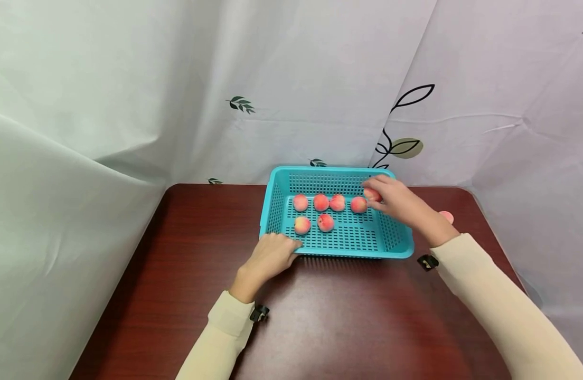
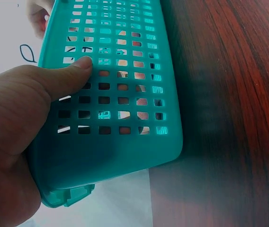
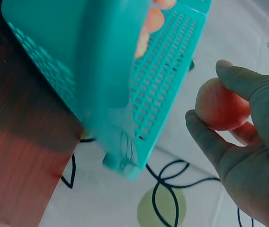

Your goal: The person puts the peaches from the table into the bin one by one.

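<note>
A turquoise plastic basket (image 1: 348,252) with slotted walls stands at the back of the table. Several red-and-yellow peaches (image 1: 326,222) lie spread over its floor. My left hand (image 1: 273,254) grips the basket's near rim at the left corner; in the left wrist view its thumb (image 2: 70,78) lies against the outer wall. Over the right end of the basket, my right hand (image 1: 391,198) holds another peach (image 3: 222,105) between thumb and fingers. In the right wrist view that peach shows apart from the basket.
The dark red wooden table (image 1: 348,316) has rounded back corners. One more peach (image 1: 446,216) lies on it right of the basket, partly behind my right forearm. A pale curtain (image 1: 310,79) with leaf prints hangs behind and at both sides.
</note>
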Available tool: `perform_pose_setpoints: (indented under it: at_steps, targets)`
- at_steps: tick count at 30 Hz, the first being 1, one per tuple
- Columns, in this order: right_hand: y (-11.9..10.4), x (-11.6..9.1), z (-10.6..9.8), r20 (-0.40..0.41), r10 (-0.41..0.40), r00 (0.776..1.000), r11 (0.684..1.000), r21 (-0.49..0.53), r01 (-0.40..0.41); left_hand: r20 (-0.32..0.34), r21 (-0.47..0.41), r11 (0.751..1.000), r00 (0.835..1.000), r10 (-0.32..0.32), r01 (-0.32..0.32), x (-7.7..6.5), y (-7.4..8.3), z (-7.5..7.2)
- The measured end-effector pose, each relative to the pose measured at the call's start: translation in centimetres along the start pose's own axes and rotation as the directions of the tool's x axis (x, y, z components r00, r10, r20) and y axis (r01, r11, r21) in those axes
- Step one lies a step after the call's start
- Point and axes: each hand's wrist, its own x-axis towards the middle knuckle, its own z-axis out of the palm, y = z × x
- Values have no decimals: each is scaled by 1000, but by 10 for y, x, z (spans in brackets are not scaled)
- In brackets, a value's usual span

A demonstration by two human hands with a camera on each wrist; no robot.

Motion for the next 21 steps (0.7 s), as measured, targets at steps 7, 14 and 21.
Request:
perform_pose_setpoints:
  at_steps: [7, 14, 21]
  targets:
    - [-8, 19, 12, 111, -29, 993, 999, -16, 31, 1, 1, 1000, 1000, 0, 0, 0, -1, -1]
    - [-13, 28, 19, 196, -60, 979, 998, 3, 61, 11, -4, 1000, 1000, -5, 5, 0, -1, -2]
    - [-17, 31, 21, 308, -80, 948, 994, -47, 100, 8, -7, 1000, 1000, -4, 4, 0, 0, -2]
